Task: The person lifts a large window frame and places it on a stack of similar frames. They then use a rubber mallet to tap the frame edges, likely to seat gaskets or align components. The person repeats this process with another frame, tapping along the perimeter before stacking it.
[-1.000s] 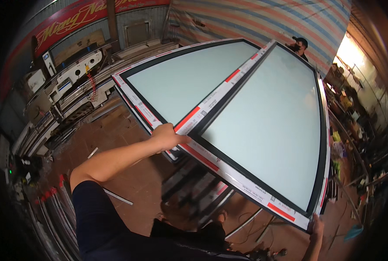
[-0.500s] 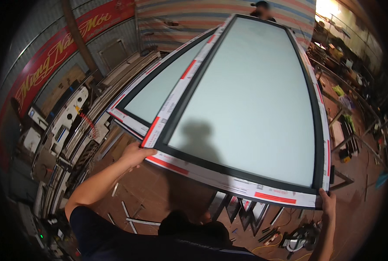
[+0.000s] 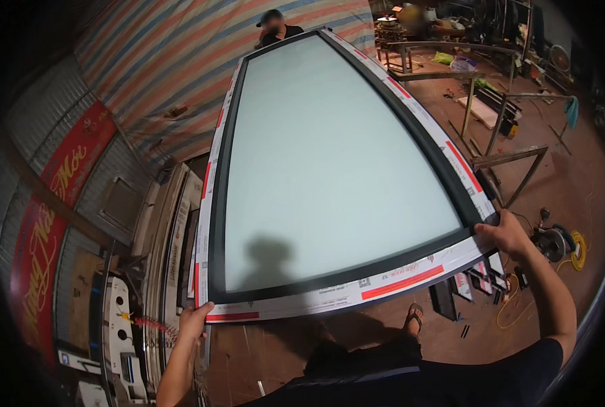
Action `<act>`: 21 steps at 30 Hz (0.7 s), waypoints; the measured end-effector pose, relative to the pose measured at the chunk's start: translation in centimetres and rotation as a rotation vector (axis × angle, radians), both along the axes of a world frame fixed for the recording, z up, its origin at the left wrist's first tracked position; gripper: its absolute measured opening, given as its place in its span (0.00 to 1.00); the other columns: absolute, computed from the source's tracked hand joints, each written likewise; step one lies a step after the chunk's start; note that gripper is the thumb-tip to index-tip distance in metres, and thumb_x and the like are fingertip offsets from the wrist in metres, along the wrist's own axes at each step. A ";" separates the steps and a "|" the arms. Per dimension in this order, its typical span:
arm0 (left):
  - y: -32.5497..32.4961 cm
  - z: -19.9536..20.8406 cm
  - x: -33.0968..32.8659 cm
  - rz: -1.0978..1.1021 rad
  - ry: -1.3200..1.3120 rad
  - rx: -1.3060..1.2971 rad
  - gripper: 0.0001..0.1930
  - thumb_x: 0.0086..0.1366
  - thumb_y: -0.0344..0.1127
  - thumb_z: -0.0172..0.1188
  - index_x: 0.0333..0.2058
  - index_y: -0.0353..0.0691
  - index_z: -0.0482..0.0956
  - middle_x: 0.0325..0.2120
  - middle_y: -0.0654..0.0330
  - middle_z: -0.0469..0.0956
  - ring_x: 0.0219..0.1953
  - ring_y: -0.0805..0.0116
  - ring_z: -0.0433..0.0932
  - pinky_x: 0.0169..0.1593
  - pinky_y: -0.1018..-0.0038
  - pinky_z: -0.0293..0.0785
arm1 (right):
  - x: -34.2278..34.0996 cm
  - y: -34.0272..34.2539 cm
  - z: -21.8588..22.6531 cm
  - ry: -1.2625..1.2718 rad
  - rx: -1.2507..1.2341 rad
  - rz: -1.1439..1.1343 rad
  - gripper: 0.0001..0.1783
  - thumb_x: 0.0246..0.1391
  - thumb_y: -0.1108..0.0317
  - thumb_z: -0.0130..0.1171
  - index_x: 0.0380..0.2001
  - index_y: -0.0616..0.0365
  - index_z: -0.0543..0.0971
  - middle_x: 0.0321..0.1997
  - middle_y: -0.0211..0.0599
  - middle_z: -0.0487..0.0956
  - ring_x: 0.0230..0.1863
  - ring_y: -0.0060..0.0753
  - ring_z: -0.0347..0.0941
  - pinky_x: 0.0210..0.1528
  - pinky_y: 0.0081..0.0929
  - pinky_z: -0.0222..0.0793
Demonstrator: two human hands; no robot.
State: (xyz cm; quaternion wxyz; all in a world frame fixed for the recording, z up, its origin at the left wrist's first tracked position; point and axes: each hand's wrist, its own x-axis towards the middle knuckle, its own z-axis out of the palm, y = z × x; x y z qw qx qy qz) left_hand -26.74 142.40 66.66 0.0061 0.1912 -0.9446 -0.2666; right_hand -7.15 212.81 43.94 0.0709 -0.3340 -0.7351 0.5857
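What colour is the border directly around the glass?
The border is black, best seen in the head view.

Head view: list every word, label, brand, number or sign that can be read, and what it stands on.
Red banner: large yellow lettering, wording withheld.
White-and-red film along the framed panel: printed lettering and square codes, wording withheld; smallest print too small to read.

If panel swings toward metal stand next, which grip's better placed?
Likely right: the right grip holds the panel at the near corner closer to the metal stand; left grip, the farther one.
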 end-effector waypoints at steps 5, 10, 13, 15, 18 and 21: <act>-1.9 1.1 -3.2 0.034 0.020 0.088 0.36 0.64 0.59 0.77 0.51 0.27 0.84 0.37 0.54 0.84 0.29 0.61 0.82 0.21 0.65 0.72 | 1.3 -0.1 3.0 0.062 -0.024 0.011 0.31 0.57 0.56 0.81 0.49 0.77 0.84 0.39 0.47 0.89 0.40 0.37 0.87 0.46 0.38 0.84; -1.9 0.1 -7.5 -0.017 0.166 -0.088 0.40 0.65 0.64 0.77 0.48 0.22 0.87 0.32 0.49 0.85 0.26 0.56 0.84 0.21 0.60 0.75 | 1.4 2.5 5.1 -0.138 0.159 0.034 0.49 0.52 0.41 0.82 0.56 0.82 0.79 0.53 0.70 0.87 0.56 0.55 0.87 0.58 0.42 0.81; -3.9 -1.6 -8.8 0.062 0.079 -0.018 0.40 0.66 0.63 0.77 0.50 0.20 0.88 0.40 0.43 0.89 0.34 0.54 0.88 0.33 0.56 0.83 | 1.2 1.1 6.6 -0.220 0.145 0.073 0.59 0.51 0.35 0.81 0.62 0.84 0.74 0.60 0.74 0.84 0.64 0.61 0.84 0.65 0.44 0.79; -4.8 -2.1 -9.7 0.017 0.095 0.049 0.38 0.66 0.60 0.78 0.50 0.22 0.88 0.39 0.46 0.89 0.32 0.54 0.88 0.26 0.57 0.80 | 1.3 -0.1 7.9 -0.271 0.143 0.071 0.60 0.51 0.34 0.81 0.62 0.85 0.74 0.60 0.74 0.83 0.63 0.61 0.84 0.64 0.44 0.79; -5.0 -2.9 -9.5 0.103 -0.024 0.166 0.36 0.67 0.57 0.78 0.55 0.24 0.86 0.41 0.48 0.89 0.33 0.55 0.88 0.25 0.58 0.78 | 1.4 -1.0 9.5 -0.293 0.152 0.034 0.59 0.52 0.34 0.81 0.61 0.85 0.74 0.60 0.74 0.83 0.63 0.62 0.84 0.64 0.44 0.80; -4.6 -2.7 -9.0 0.103 -0.066 0.192 0.37 0.67 0.59 0.77 0.55 0.26 0.84 0.40 0.49 0.88 0.28 0.57 0.84 0.18 0.61 0.70 | 1.2 -1.5 10.4 -0.297 0.134 0.030 0.58 0.51 0.34 0.81 0.61 0.85 0.75 0.60 0.74 0.83 0.62 0.62 0.85 0.64 0.44 0.80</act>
